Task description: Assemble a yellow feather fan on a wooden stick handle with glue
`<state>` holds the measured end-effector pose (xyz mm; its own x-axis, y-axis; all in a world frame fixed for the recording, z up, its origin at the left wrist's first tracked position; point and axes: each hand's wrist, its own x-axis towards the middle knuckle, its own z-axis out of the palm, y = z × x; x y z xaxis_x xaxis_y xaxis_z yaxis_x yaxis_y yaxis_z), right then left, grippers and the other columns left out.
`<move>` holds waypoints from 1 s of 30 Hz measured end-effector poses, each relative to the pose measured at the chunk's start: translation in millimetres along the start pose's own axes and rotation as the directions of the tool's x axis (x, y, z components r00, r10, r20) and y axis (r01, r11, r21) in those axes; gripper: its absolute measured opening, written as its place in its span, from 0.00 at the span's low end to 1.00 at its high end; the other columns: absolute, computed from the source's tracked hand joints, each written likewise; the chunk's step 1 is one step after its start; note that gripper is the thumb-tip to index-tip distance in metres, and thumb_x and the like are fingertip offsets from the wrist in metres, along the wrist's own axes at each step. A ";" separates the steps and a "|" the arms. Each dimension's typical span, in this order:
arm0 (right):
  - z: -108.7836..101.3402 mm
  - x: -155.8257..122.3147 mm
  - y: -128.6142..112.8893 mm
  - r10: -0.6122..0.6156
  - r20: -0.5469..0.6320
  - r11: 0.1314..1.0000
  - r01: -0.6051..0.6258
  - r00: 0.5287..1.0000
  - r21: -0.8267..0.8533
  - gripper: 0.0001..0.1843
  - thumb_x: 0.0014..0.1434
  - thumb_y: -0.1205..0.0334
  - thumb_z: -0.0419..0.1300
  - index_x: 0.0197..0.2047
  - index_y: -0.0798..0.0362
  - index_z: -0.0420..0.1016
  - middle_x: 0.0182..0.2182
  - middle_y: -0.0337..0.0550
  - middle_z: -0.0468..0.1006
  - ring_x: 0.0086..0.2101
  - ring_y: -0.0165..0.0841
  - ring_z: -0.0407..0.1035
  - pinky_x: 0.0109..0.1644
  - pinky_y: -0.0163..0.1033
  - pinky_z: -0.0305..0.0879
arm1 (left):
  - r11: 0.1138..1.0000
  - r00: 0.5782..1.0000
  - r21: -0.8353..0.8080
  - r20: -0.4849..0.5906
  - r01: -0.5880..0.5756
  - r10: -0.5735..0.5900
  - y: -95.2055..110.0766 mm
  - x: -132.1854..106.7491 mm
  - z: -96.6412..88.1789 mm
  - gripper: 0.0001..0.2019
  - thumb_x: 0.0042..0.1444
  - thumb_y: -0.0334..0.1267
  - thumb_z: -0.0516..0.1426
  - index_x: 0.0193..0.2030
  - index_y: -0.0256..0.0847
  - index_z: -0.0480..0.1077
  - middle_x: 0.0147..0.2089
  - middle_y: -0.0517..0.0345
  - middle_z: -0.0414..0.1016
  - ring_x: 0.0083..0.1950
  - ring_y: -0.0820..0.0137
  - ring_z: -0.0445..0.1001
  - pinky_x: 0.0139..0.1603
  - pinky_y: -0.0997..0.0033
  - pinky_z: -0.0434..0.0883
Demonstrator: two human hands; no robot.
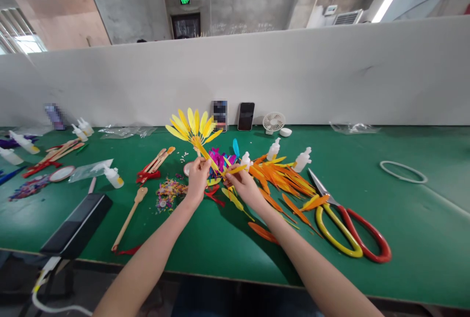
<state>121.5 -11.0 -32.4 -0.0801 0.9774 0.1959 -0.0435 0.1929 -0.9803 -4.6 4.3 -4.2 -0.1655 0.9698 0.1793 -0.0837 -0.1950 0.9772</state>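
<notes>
My left hand point(198, 176) is closed around the base of a fan of yellow feathers point(191, 127), held upright above the green table point(422, 224). Just to its right, my right hand point(240, 181) pinches a single yellow feather point(235, 169) whose tip points toward the fan's base. Under and beyond my hands lie pink and purple feathers point(219, 158) and a spread of orange feathers point(281, 178). Small white glue bottles point(302, 159) stand just behind the orange pile.
Large red-and-yellow scissors point(345, 224) lie right of the feathers, a white ring point(403, 171) farther right. A wooden spoon-shaped stick point(129, 218), sequins point(169, 192) and a black box point(75, 224) lie left. Phones point(246, 116) and a small fan point(273, 123) lean at the white partition.
</notes>
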 end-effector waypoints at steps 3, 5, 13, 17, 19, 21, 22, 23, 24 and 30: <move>0.0 0.2 0.1 0.005 0.006 1.000 -0.005 1.000 -0.016 0.16 0.43 0.48 0.58 0.29 0.50 0.61 0.22 0.36 0.67 0.24 0.33 0.67 0.31 0.41 0.67 | 0.999 0.999 0.037 0.036 0.013 -0.015 0.6 -3.3 2.6 0.10 0.46 0.39 0.55 0.21 0.38 0.58 0.15 0.70 0.51 0.16 0.82 0.50 0.17 0.79 0.50; -0.3 0.1 0.1 0.006 0.010 0.999 -0.006 1.000 -0.042 0.15 0.44 0.49 0.57 0.28 0.50 0.62 0.22 0.37 0.68 0.25 0.33 0.68 0.31 0.41 0.67 | 0.999 0.999 0.046 0.046 0.016 -0.019 0.4 -3.9 3.6 0.11 0.46 0.39 0.55 0.20 0.39 0.57 0.15 0.70 0.51 0.16 0.81 0.50 0.17 0.79 0.50; -3.1 -1.2 -1.8 -0.041 0.037 0.985 0.047 0.998 -0.167 0.12 0.48 0.50 0.53 0.24 0.50 0.61 0.19 0.37 0.66 0.23 0.31 0.65 0.29 0.39 0.63 | 0.995 1.000 0.099 -0.003 -0.024 0.024 -2.7 -1.9 -0.6 0.10 0.46 0.36 0.54 0.19 0.39 0.56 0.15 0.69 0.51 0.17 0.81 0.51 0.18 0.78 0.51; -2.3 -2.4 -3.3 -0.059 0.074 0.976 0.073 0.996 -0.205 0.13 0.50 0.50 0.51 0.23 0.50 0.59 0.18 0.36 0.64 0.22 0.31 0.63 0.28 0.38 0.62 | 0.992 0.999 0.120 -0.036 -0.024 0.028 -4.9 0.6 -2.9 0.10 0.46 0.36 0.54 0.20 0.39 0.57 0.15 0.69 0.51 0.17 0.80 0.52 0.19 0.78 0.51; -1.5 -2.9 -2.9 -0.058 0.093 0.972 0.078 0.994 -0.223 0.13 0.50 0.50 0.50 0.23 0.50 0.59 0.18 0.36 0.64 0.21 0.31 0.63 0.27 0.38 0.61 | 0.993 0.998 0.115 -0.051 -0.035 0.041 -5.5 3.5 -4.2 0.10 0.46 0.35 0.54 0.19 0.39 0.57 0.15 0.69 0.51 0.17 0.81 0.52 0.19 0.78 0.51; -0.9 -3.3 -1.9 -0.061 0.107 0.967 0.085 0.992 -0.240 0.13 0.50 0.50 0.51 0.22 0.50 0.58 0.18 0.36 0.64 0.21 0.30 0.63 0.27 0.37 0.61 | 0.995 0.996 0.091 -0.079 -0.039 0.046 -5.2 7.0 -6.1 0.10 0.46 0.34 0.54 0.19 0.39 0.57 0.15 0.69 0.51 0.17 0.81 0.52 0.18 0.79 0.51; -0.8 -3.4 -1.5 -0.061 0.112 0.966 0.087 0.992 -0.243 0.14 0.50 0.50 0.51 0.22 0.50 0.58 0.18 0.36 0.65 0.21 0.30 0.63 0.27 0.37 0.61 | 0.996 0.995 0.075 -0.092 -0.038 0.044 -4.7 8.4 -7.1 0.10 0.46 0.34 0.54 0.19 0.39 0.56 0.15 0.69 0.50 0.16 0.81 0.52 0.18 0.79 0.51; -0.9 -3.4 -1.1 -0.059 0.113 0.967 0.085 0.992 -0.240 0.14 0.51 0.50 0.51 0.22 0.50 0.58 0.18 0.37 0.65 0.21 0.30 0.63 0.27 0.38 0.61 | 0.998 0.994 0.063 -0.099 -0.032 0.038 -4.0 9.5 -8.0 0.10 0.46 0.34 0.54 0.19 0.39 0.56 0.14 0.70 0.50 0.16 0.81 0.52 0.17 0.79 0.51; -1.1 -3.4 -0.9 -0.052 0.111 0.970 0.077 0.992 -0.229 0.14 0.51 0.50 0.51 0.22 0.50 0.58 0.19 0.37 0.66 0.21 0.30 0.63 0.27 0.38 0.61 | 0.998 0.995 0.058 -0.100 -0.023 0.029 -3.3 9.9 -8.7 0.10 0.47 0.35 0.54 0.20 0.39 0.56 0.14 0.70 0.49 0.15 0.82 0.51 0.16 0.79 0.50; -3.3 -0.3 -0.1 0.006 0.050 0.996 -0.001 0.999 -0.086 0.15 0.48 0.48 0.53 0.25 0.49 0.57 0.20 0.35 0.66 0.21 0.30 0.65 0.29 0.39 0.65 | 0.988 0.999 0.154 -0.039 -0.016 0.022 0.1 3.6 -6.0 0.10 0.48 0.39 0.53 0.21 0.40 0.57 0.14 0.71 0.51 0.11 0.83 0.49 0.13 0.79 0.49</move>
<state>124.8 -11.0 -32.5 -0.1301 0.9728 0.1915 0.0425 0.1984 -0.9792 -11.0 6.9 -4.2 -0.2052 0.9588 0.1966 0.0711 -0.1858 0.9800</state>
